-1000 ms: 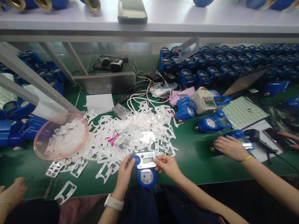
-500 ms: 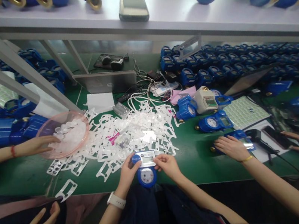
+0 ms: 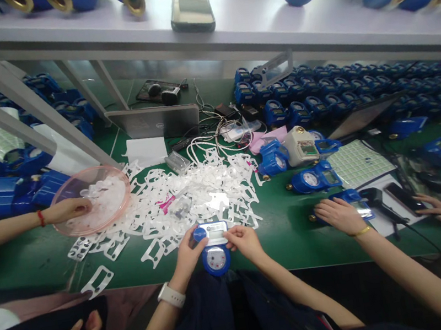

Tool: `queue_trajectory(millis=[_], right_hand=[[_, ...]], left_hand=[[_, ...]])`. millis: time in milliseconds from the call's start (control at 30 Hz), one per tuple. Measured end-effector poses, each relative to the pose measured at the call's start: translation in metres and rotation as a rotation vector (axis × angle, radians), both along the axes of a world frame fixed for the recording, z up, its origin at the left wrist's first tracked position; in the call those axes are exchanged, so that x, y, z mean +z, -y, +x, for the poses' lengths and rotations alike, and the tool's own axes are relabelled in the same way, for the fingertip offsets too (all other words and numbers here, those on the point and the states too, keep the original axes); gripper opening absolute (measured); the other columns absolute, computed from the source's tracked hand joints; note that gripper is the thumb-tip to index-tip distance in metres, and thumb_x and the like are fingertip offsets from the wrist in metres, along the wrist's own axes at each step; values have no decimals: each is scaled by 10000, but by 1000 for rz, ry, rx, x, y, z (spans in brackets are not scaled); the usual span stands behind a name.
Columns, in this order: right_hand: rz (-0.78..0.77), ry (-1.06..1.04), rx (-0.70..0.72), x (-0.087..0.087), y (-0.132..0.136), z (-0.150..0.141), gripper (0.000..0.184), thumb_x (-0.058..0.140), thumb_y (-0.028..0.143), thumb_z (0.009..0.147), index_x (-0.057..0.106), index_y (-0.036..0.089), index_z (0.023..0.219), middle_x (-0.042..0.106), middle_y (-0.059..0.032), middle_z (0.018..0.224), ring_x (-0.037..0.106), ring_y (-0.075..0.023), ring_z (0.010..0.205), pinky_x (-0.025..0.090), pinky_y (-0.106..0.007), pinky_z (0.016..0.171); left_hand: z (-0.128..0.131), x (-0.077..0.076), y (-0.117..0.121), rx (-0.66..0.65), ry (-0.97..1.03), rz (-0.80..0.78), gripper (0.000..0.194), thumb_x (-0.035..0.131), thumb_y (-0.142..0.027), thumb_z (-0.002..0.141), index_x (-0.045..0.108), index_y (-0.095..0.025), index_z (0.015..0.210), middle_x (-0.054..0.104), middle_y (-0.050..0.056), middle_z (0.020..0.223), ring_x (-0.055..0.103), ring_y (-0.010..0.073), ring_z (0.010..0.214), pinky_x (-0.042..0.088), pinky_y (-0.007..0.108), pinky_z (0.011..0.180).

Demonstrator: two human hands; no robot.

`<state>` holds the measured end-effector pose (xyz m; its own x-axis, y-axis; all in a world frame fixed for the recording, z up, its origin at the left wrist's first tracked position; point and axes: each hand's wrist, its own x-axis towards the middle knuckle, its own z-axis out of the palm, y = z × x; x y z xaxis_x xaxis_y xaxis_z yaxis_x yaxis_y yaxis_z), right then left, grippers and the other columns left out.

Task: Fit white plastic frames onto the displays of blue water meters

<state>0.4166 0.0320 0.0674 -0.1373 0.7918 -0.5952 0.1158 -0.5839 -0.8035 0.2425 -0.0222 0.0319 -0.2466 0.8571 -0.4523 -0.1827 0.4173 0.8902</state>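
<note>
A blue water meter (image 3: 215, 257) with a grey display on top stands at the near edge of the green table (image 3: 290, 235). My left hand (image 3: 187, 255), with a white watch on its wrist, grips the meter's left side. My right hand (image 3: 244, 241) pinches the right edge of the display with closed fingers. Just behind the meter lies a heap of white plastic cut-out pieces (image 3: 191, 192).
A person's hand (image 3: 66, 210) on the left reaches into a pink bowl (image 3: 113, 177) of white parts. On the right, another person's hands (image 3: 339, 215) rest on a blue meter and a phone. Rows of blue meters (image 3: 338, 90), a laptop (image 3: 155, 122), cables and a label sheet (image 3: 356, 163) fill the table.
The person on the left has reached a hand into the pink bowl and dropped the other hand below the table. My hands stay on the meter, almost still.
</note>
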Motion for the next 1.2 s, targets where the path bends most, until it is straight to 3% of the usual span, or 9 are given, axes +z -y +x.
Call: queue_trajectory(millis=[433, 700, 767, 833, 900, 967, 1100, 1200], right_hand=[[-37, 56, 33, -7, -3, -1, 264, 698, 389, 561, 567, 160, 578, 589, 13, 401, 533, -106, 360, 408, -197, 370], [-41, 113, 133, -5, -10, -2, 212, 644, 334, 652, 516, 185, 573, 550, 40, 385, 508, -110, 346, 372, -200, 362], [38, 179, 233, -2, -11, -1, 206, 609, 327, 708, 506, 196, 588, 541, 43, 399, 499, -114, 357, 360, -210, 383], [228, 366, 370, 2, -13, 1, 220, 574, 334, 763, 505, 203, 601, 551, 29, 454, 536, -135, 441, 380, -234, 458], [422, 593, 462, 3, -15, 6, 240, 575, 382, 784, 527, 205, 631, 577, 2, 548, 584, -176, 586, 410, -270, 561], [524, 657, 475, 0, -17, 11, 249, 652, 442, 726, 583, 206, 764, 636, -38, 751, 607, -224, 774, 442, -314, 670], [584, 206, 549, -20, -24, 23, 628, 744, 448, 633, 529, 230, 1180, 556, -85, 1219, 525, -239, 1117, 437, -356, 902], [550, -9, 541, -35, -29, 26, 475, 659, 420, 736, 564, 221, 1156, 593, -69, 1151, 554, -199, 1073, 439, -340, 913]], left_hand=[[1, 11, 0, -27, -64, -2, 469, 706, -318, 658, 546, -274, 1097, 580, 27, 1222, 522, 262, 1177, 393, 430, 1059], [0, 5, 0, -13, -41, 7, 489, 737, -299, 623, 565, -279, 1081, 619, -5, 1191, 534, 271, 1163, 405, 449, 1039], [0, 1, 1, -2, -9, 14, 513, 738, -298, 621, 559, -265, 1101, 602, 11, 1230, 518, 270, 1184, 390, 438, 1052], [2, -2, 2, 10, 29, 22, 567, 732, -319, 618, 534, -231, 1142, 556, 55, 1294, 491, 274, 1217, 364, 427, 1074], [4, -5, 5, 26, 48, 27, 639, 724, -358, 617, 493, -193, 1190, 491, 106, 1357, 452, 276, 1257, 330, 421, 1098], [8, -6, 8, 47, 57, 15, 712, 724, -380, 619, 436, -180, 1239, 434, 141, 1397, 434, 275, 1274, 316, 422, 1105], [15, -5, 16, 70, 183, -124, 768, 745, -397, 629, 391, -167, 1271, 525, 188, 1292, 544, 294, 1159, 406, 469, 1023], [18, -6, 19, 88, 296, -158, 717, 743, -392, 648, 425, -170, 1251, 650, 147, 1108, 596, 301, 1083, 455, 467, 970]])
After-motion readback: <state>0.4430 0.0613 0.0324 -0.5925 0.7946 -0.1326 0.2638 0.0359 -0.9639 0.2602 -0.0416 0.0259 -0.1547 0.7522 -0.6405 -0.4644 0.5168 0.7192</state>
